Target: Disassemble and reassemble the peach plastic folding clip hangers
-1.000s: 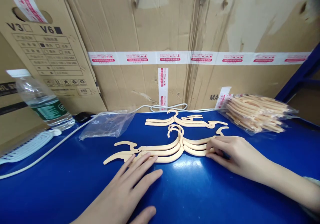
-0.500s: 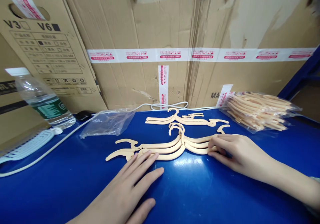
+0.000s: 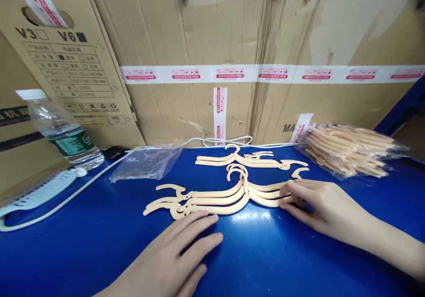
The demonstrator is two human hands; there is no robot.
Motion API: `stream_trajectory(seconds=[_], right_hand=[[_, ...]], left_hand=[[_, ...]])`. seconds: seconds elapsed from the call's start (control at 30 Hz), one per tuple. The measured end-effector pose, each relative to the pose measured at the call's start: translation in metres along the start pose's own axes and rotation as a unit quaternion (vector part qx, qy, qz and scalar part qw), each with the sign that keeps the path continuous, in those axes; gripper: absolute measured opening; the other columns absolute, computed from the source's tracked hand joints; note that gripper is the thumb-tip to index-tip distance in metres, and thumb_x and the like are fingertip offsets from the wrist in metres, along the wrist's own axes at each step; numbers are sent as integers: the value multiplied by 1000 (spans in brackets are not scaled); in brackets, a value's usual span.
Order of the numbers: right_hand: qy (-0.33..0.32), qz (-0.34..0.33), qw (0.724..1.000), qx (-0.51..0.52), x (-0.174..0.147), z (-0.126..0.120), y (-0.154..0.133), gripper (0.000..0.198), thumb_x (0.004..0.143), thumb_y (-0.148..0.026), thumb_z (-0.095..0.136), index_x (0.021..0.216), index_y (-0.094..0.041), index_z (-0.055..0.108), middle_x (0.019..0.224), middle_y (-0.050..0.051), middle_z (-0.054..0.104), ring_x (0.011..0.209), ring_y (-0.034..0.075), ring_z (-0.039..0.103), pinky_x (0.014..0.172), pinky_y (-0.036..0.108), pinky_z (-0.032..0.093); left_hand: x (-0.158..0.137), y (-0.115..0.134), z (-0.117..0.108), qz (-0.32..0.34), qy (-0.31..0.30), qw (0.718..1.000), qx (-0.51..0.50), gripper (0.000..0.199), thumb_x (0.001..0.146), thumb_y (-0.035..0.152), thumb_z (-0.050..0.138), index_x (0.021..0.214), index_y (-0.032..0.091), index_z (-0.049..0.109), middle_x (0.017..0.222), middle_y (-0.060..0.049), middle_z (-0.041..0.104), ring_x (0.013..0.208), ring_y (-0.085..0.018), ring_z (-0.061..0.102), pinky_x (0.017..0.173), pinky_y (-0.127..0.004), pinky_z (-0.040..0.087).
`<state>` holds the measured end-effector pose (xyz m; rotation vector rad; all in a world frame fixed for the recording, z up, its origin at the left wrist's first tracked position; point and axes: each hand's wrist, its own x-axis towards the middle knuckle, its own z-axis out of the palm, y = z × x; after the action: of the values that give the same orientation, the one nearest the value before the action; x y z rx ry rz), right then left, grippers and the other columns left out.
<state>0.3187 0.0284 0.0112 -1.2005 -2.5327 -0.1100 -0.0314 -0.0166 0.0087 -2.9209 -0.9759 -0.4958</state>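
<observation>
A fanned stack of cream plastic hangers (image 3: 226, 195) lies flat on the blue table (image 3: 265, 252). My left hand (image 3: 172, 257) rests palm down just in front of the stack's left arms, fingers spread, holding nothing. My right hand (image 3: 315, 204) lies on the table with its fingertips on the right ends of the stacked hangers. A second small group of cream hangers (image 3: 249, 160) lies farther back, untouched.
A clear bag full of cream hangers (image 3: 348, 153) sits at the back right. An empty clear bag (image 3: 146, 162), a water bottle (image 3: 63, 131), a white ribbed object (image 3: 36, 193) and a white cable (image 3: 83, 186) are at the left. Cardboard boxes (image 3: 232, 53) wall the back.
My left hand has drawn back toward me, off the hangers' left ends. My right hand stays on the right ends.
</observation>
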Motion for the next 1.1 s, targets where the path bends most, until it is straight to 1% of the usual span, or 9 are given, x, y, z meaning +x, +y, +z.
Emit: stream_trajectory(seconds=[0.27, 0.43, 0.6, 0.7, 0.8, 0.9, 1.0, 1.1], right_hand=[[2, 19, 1000, 2, 2, -2, -3, 18, 97, -27, 44, 87, -21, 57, 74, 3, 63, 66, 18, 62, 56, 28, 40], [8, 39, 999, 15, 2, -2, -4, 20, 98, -29, 43, 88, -21, 58, 72, 3, 63, 65, 17, 61, 56, 27, 40], [21, 49, 999, -8, 9, 1, 1, 20, 97, -29, 44, 87, -21, 58, 70, 3, 63, 62, 17, 59, 55, 26, 40], [22, 54, 998, -21, 22, -1, 13, 15, 95, -27, 46, 89, -21, 59, 72, 3, 65, 66, 18, 62, 57, 25, 41], [5, 88, 994, -70, 43, -7, 31, 12, 92, -22, 51, 93, -21, 62, 82, 4, 70, 73, 18, 65, 61, 25, 44], [-20, 120, 986, -114, 68, -13, 47, 15, 91, -19, 53, 98, -20, 67, 88, 5, 73, 76, 19, 68, 65, 27, 46], [-39, 123, 984, -125, 93, -13, 55, 18, 91, -20, 54, 100, -21, 70, 88, 6, 75, 77, 22, 70, 64, 27, 47], [-68, 105, 983, -135, 112, -7, 57, 21, 90, -18, 55, 101, -22, 72, 97, 8, 75, 88, 26, 71, 66, 29, 48]], left_hand=[[-3, -5, 10, 11, 25, 1000, -6, 41, 94, 13, 45, 130, 25, 58, 136, -2, 60, 126, -18, 55, 107, -30, 46], [-2, -6, 8, 17, 22, 999, -18, 38, 93, 13, 46, 127, 24, 60, 133, -3, 62, 124, -18, 57, 106, -27, 46], [0, -7, 6, 22, 22, 999, -30, 35, 93, 14, 47, 125, 23, 60, 132, -4, 62, 125, -18, 56, 107, -25, 44], [2, -7, 6, 23, 33, 999, -34, 34, 93, 13, 46, 123, 22, 61, 130, -5, 64, 123, -18, 57, 108, -24, 43], [2, -5, 5, 29, 37, 998, -35, 33, 93, 12, 47, 121, 22, 61, 128, -5, 65, 123, -17, 58, 108, -24, 42], [1, -4, 2, 31, 41, 998, -34, 34, 92, 11, 47, 121, 21, 61, 127, -6, 65, 122, -18, 58, 108, -24, 42], [1, -3, 1, 30, 46, 998, -39, 36, 91, 9, 47, 121, 22, 61, 126, -5, 66, 120, -17, 59, 106, -25, 45], [2, -3, -1, 27, 40, 998, -42, 35, 91, 10, 47, 120, 22, 60, 125, -5, 66, 119, -17, 60, 105, -25, 46]])
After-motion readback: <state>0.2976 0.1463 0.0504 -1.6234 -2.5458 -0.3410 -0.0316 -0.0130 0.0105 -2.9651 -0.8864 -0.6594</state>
